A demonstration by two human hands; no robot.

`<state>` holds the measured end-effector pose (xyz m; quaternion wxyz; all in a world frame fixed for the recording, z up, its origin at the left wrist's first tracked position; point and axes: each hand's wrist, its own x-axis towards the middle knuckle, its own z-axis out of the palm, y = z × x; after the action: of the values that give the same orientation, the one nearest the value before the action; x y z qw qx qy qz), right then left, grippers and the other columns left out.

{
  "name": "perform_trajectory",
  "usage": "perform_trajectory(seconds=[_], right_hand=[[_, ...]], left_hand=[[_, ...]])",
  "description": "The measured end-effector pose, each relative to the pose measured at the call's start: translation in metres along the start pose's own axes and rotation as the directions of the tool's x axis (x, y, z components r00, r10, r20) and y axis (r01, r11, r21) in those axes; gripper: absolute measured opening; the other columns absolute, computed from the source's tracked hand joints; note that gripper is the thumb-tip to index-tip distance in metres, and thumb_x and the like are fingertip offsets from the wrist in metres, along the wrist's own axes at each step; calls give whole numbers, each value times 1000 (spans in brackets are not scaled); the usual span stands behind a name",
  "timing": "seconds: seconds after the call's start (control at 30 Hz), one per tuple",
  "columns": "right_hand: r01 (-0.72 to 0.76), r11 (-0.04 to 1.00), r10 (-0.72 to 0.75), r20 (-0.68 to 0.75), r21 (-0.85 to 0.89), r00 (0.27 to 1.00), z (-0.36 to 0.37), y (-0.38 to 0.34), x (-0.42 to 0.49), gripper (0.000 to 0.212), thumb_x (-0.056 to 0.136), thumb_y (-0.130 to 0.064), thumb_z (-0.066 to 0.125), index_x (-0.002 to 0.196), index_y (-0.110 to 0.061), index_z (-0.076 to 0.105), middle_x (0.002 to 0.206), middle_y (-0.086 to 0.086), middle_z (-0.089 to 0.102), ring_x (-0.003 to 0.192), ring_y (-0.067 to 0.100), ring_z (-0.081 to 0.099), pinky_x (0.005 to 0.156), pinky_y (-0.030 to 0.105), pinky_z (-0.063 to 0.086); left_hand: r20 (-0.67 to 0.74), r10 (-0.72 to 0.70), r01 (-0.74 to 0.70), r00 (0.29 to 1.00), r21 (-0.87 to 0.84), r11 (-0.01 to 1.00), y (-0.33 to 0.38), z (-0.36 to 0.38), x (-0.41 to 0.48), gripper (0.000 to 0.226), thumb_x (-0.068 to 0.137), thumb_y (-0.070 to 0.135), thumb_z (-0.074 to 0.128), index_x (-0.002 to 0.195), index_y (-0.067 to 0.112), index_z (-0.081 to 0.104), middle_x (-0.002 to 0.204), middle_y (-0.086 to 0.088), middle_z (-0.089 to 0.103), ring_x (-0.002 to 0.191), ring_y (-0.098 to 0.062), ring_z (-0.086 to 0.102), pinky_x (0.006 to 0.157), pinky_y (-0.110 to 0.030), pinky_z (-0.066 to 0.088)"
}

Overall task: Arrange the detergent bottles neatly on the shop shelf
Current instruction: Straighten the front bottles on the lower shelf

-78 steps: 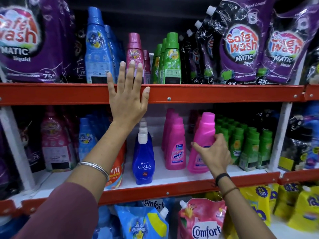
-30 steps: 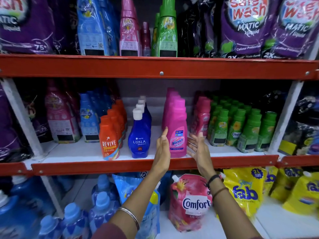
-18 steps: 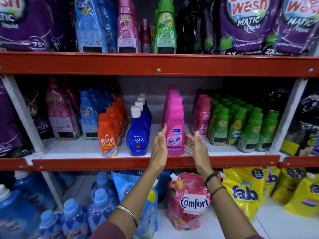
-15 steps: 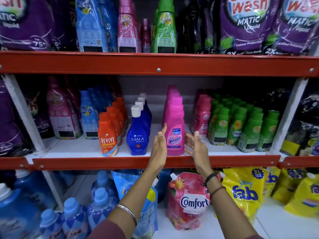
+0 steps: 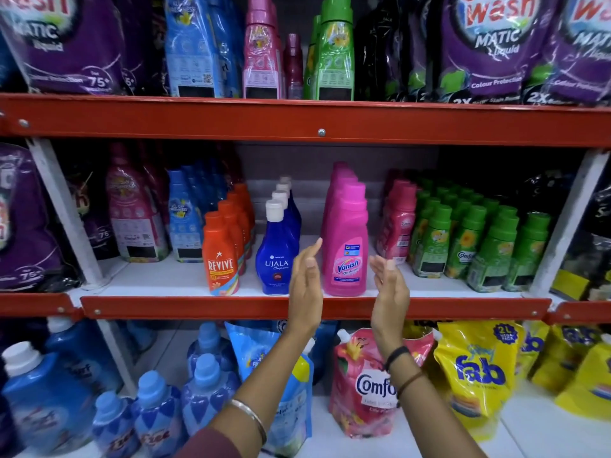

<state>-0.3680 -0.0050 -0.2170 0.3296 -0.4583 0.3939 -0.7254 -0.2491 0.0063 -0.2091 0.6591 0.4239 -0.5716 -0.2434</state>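
Note:
A row of pink Vanish bottles [image 5: 345, 246] stands upright at the middle of the middle shelf [image 5: 297, 307]. My left hand [image 5: 305, 285] is flat and open just left of the front Vanish bottle, a little in front of it. My right hand [image 5: 390, 289] is open on the bottle's right side, also apart from it. Neither hand touches the bottle. Blue Ujala bottles [image 5: 276, 252] and orange Revive bottles [image 5: 220, 256] line up to the left. Small pink bottles [image 5: 396, 226] and green Comfort bottles [image 5: 469, 242] stand to the right.
The red upper shelf rail [image 5: 320, 122] carries purple Safe Wash pouches [image 5: 489, 47] and tall blue, pink and green bottles. Below sit a pink Comfort pouch [image 5: 363, 385], yellow Fab pouches [image 5: 476, 371] and blue bottles [image 5: 205, 385]. White uprights [image 5: 62, 213] flank the bay.
Both hands have drawn back from the front Vanish bottle and spread slightly apart. Earlier my left hand rested on the upper rail and my right hand set a pink bottle in place.

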Motion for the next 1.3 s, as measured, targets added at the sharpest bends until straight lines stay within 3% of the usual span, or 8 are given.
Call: perform_trajectory(seconds=[0.17, 0.37, 0.53, 0.67, 0.83, 1.0, 1.17, 1.3], right_hand=[[66, 996, -78, 208, 64, 975, 39, 12, -31, 54, 86, -63, 37, 116, -26, 63, 125, -1, 64, 123, 12, 54, 104, 30, 39], [-159, 987, 150, 339, -1, 929, 98, 14, -30, 90, 72, -80, 33, 138, -20, 44, 146, -1, 45, 134, 9, 41, 117, 38, 28], [-281, 954, 232, 338, 105, 912, 107, 12, -20, 42, 99, -41, 27, 116, -18, 57, 120, 5, 62, 104, 9, 61, 87, 22, 49], [-268, 955, 221, 303, 124, 927, 103, 15, -18, 52, 95, -41, 31, 122, -6, 58, 116, 5, 65, 104, 14, 61, 87, 30, 50], [-253, 960, 214, 262, 122, 941, 105, 13, -20, 44, 100, -29, 27, 120, -6, 58, 109, 1, 66, 103, 15, 61, 83, 30, 50], [-216, 973, 185, 279, 84, 942, 104, 9, -27, 36, 99, -36, 30, 115, -20, 59, 111, -6, 65, 106, 6, 61, 83, 18, 50], [109, 992, -98, 179, -55, 979, 113, 3, -59, 51, 87, -53, 33, 124, -25, 54, 134, -5, 54, 127, 4, 46, 108, 23, 33], [146, 988, -116, 370, -54, 922, 142, -3, -86, 57, 86, -58, 33, 130, -25, 49, 137, -11, 50, 129, -5, 41, 109, 15, 28]], left_hand=[[-281, 285, -256, 916, 137, 957, -15, -45, 0, 41, 97, 36, 26, 130, 23, 48, 133, 5, 46, 129, -13, 41, 109, -24, 30], [-152, -33, 56, 988, 150, 987, -21, -72, 16, 63, 93, 65, 17, 145, 31, 32, 144, 0, 29, 132, -8, 29, 107, -17, 21], [-112, -94, 111, 989, 156, 982, -14, -80, 26, 62, 96, 55, 13, 142, 23, 38, 127, 5, 34, 119, -6, 36, 101, -21, 25], [-72, -120, 127, 990, 95, 987, -11, -86, 27, 65, 90, 55, 14, 138, 22, 44, 132, 3, 39, 121, -7, 39, 95, -9, 28], [-37, -147, 150, 988, 98, 984, -16, -90, 29, 71, 88, 67, 11, 137, 30, 45, 131, 10, 39, 125, -20, 46, 105, -46, 42], [-27, -139, 140, 990, 45, 989, -13, -92, 26, 79, 82, 74, 11, 139, 30, 42, 136, 7, 36, 127, -8, 42, 107, -31, 37], [-238, 99, -133, 966, -133, 982, -14, -102, 8, 53, 93, 61, 27, 130, 31, 49, 139, 5, 49, 129, -7, 46, 108, -35, 40], [-475, 69, -167, 877, -167, 972, -16, -129, 15, 43, 96, 51, 24, 130, 38, 47, 142, 6, 46, 134, -10, 41, 110, -40, 35]])
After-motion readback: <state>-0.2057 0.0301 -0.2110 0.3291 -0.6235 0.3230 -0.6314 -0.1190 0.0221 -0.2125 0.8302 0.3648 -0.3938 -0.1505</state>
